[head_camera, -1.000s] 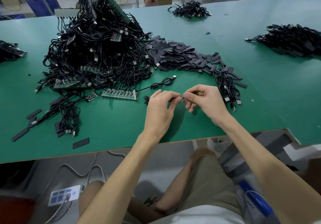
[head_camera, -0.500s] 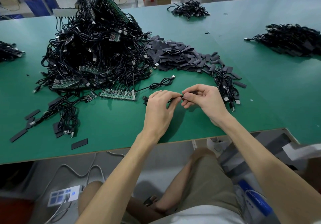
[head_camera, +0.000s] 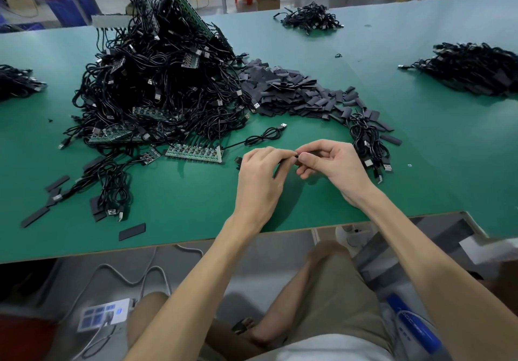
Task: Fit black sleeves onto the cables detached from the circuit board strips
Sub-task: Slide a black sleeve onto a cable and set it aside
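Green table [head_camera: 420,170], left hand [head_camera: 259,177] and right hand [head_camera: 335,164] pinching cable [head_camera: 295,159]

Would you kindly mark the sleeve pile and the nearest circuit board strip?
sleeve pile [head_camera: 290,90]: head view, middle of the heap.
circuit board strip [head_camera: 193,154]: head view, middle of its green face.

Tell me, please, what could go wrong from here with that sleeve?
The left hand and right hand pinch the cable and sleeve only at the fingertips, so either could slip. A dropped sleeve might get lost among the loose sleeves. The pile lies close; the cable's tail might snag there.
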A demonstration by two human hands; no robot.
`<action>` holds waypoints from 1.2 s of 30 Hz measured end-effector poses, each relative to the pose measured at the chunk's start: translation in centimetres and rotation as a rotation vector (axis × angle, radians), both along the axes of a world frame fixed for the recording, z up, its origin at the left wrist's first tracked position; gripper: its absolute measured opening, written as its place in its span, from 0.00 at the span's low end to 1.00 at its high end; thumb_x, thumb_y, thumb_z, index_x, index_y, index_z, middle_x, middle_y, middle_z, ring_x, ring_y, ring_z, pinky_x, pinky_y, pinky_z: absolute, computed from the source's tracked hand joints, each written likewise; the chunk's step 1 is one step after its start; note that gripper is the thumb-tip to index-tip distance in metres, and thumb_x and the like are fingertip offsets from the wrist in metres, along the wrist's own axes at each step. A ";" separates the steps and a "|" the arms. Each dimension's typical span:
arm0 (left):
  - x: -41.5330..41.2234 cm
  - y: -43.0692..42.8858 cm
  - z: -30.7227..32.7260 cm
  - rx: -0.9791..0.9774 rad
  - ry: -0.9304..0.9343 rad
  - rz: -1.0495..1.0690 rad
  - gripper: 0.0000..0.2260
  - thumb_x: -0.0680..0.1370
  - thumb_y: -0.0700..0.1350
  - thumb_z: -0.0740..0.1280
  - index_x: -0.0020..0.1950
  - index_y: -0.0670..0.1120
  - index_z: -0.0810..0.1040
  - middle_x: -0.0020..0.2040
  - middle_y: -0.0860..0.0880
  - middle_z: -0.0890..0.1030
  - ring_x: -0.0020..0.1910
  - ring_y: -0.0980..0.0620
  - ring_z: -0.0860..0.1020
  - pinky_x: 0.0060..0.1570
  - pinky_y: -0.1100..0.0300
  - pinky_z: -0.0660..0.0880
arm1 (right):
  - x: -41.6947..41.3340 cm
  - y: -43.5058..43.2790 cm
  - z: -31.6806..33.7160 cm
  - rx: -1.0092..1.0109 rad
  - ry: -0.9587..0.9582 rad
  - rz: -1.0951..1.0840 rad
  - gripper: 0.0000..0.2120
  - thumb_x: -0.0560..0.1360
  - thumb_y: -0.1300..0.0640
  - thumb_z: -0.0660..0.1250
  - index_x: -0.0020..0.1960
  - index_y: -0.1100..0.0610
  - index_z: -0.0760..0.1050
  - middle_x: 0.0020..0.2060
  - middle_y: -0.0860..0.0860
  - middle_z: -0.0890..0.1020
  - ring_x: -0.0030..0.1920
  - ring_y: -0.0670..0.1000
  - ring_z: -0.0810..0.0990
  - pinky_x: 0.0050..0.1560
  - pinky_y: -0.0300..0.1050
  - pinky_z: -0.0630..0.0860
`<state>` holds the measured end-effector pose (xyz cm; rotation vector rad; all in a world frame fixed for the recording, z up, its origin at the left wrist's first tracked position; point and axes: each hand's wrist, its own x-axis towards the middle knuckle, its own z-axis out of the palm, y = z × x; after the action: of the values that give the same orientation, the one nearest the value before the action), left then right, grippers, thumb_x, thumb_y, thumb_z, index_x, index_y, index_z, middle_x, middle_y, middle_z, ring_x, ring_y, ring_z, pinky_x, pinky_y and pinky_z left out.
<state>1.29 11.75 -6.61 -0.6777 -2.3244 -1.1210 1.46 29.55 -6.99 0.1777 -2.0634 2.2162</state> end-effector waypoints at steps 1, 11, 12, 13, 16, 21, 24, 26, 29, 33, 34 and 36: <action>0.0 0.0 0.0 0.003 -0.002 0.008 0.04 0.80 0.42 0.72 0.52 0.45 0.85 0.47 0.52 0.85 0.49 0.49 0.81 0.59 0.49 0.72 | 0.0 -0.1 0.1 0.001 -0.010 0.008 0.11 0.72 0.60 0.74 0.51 0.64 0.82 0.40 0.63 0.85 0.35 0.55 0.85 0.38 0.40 0.81; 0.0 -0.1 0.0 -0.003 -0.003 0.016 0.04 0.80 0.42 0.71 0.51 0.44 0.85 0.47 0.51 0.85 0.48 0.46 0.81 0.58 0.47 0.73 | -0.4 -0.2 -0.2 0.110 -0.067 0.018 0.03 0.79 0.64 0.70 0.48 0.62 0.82 0.33 0.54 0.83 0.31 0.53 0.82 0.32 0.42 0.80; 0.0 -0.1 0.0 -0.002 0.001 0.016 0.04 0.80 0.42 0.71 0.51 0.44 0.85 0.47 0.51 0.85 0.48 0.46 0.80 0.57 0.48 0.73 | -0.4 -0.2 -0.2 0.116 -0.070 0.018 0.03 0.79 0.63 0.70 0.48 0.62 0.82 0.33 0.53 0.83 0.31 0.53 0.82 0.31 0.41 0.80; -0.1 -0.1 0.0 0.000 0.005 0.017 0.04 0.80 0.42 0.71 0.51 0.44 0.85 0.47 0.51 0.85 0.48 0.47 0.80 0.57 0.48 0.73 | -0.4 -0.2 -0.2 0.119 -0.072 0.019 0.03 0.79 0.63 0.70 0.48 0.61 0.82 0.33 0.53 0.83 0.31 0.53 0.82 0.31 0.41 0.80; -0.1 0.0 -0.1 -0.006 0.012 0.018 0.04 0.80 0.42 0.71 0.52 0.45 0.85 0.46 0.52 0.84 0.47 0.48 0.80 0.57 0.50 0.73 | -0.4 -0.1 -0.2 0.115 -0.078 0.033 0.03 0.79 0.63 0.69 0.48 0.61 0.82 0.33 0.52 0.83 0.31 0.52 0.82 0.31 0.41 0.79; -0.2 0.0 -0.3 -0.036 -0.045 -0.001 0.05 0.81 0.44 0.70 0.53 0.46 0.86 0.47 0.51 0.84 0.47 0.47 0.80 0.56 0.48 0.73 | -0.4 0.0 -0.3 0.118 -0.089 0.060 0.02 0.79 0.65 0.69 0.49 0.61 0.81 0.33 0.52 0.82 0.31 0.50 0.81 0.30 0.41 0.79; -0.3 -0.1 -0.2 0.008 -0.097 -0.026 0.06 0.80 0.43 0.71 0.54 0.46 0.86 0.47 0.51 0.85 0.48 0.47 0.81 0.56 0.46 0.74 | -0.4 -0.1 -0.3 0.123 -0.090 0.070 0.02 0.79 0.65 0.69 0.49 0.62 0.81 0.33 0.52 0.83 0.31 0.50 0.81 0.31 0.41 0.80; -0.3 -0.1 -0.1 0.044 -0.128 -0.045 0.06 0.80 0.42 0.71 0.54 0.45 0.86 0.47 0.50 0.85 0.47 0.47 0.82 0.55 0.45 0.76 | -0.4 -0.1 -0.3 0.123 -0.088 0.065 0.02 0.79 0.65 0.69 0.49 0.62 0.81 0.33 0.52 0.82 0.31 0.50 0.81 0.31 0.41 0.80; -0.3 -0.2 -0.2 0.064 -0.146 -0.049 0.05 0.80 0.42 0.71 0.54 0.45 0.86 0.47 0.50 0.85 0.47 0.47 0.82 0.54 0.45 0.76 | -0.4 -0.2 -0.2 0.125 -0.085 0.058 0.03 0.79 0.65 0.69 0.50 0.63 0.81 0.34 0.53 0.82 0.31 0.51 0.81 0.31 0.41 0.80; -0.4 -0.4 -0.2 0.102 -0.161 -0.046 0.05 0.80 0.42 0.71 0.53 0.45 0.85 0.46 0.52 0.85 0.46 0.53 0.82 0.51 0.50 0.77 | -0.3 -0.2 -0.1 0.118 -0.076 0.053 0.05 0.78 0.65 0.70 0.53 0.65 0.81 0.34 0.53 0.83 0.32 0.51 0.81 0.31 0.41 0.79; -0.5 -0.3 -0.2 0.105 -0.154 -0.038 0.04 0.80 0.42 0.72 0.53 0.45 0.85 0.46 0.52 0.85 0.46 0.53 0.81 0.51 0.52 0.77 | -0.3 -0.1 -0.1 0.109 -0.072 0.051 0.06 0.78 0.66 0.71 0.54 0.66 0.81 0.35 0.53 0.83 0.32 0.51 0.81 0.31 0.41 0.79; -0.5 -0.3 -0.3 0.129 -0.145 -0.022 0.04 0.79 0.41 0.72 0.52 0.45 0.85 0.46 0.52 0.85 0.46 0.55 0.82 0.50 0.56 0.77 | -0.2 -0.1 0.0 0.081 -0.066 0.042 0.08 0.77 0.66 0.71 0.56 0.67 0.80 0.36 0.53 0.84 0.32 0.51 0.81 0.32 0.41 0.79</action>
<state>0.80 11.41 -6.89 -0.5935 -2.3426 -1.3584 1.24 29.44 -6.99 0.1584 -2.2054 2.1919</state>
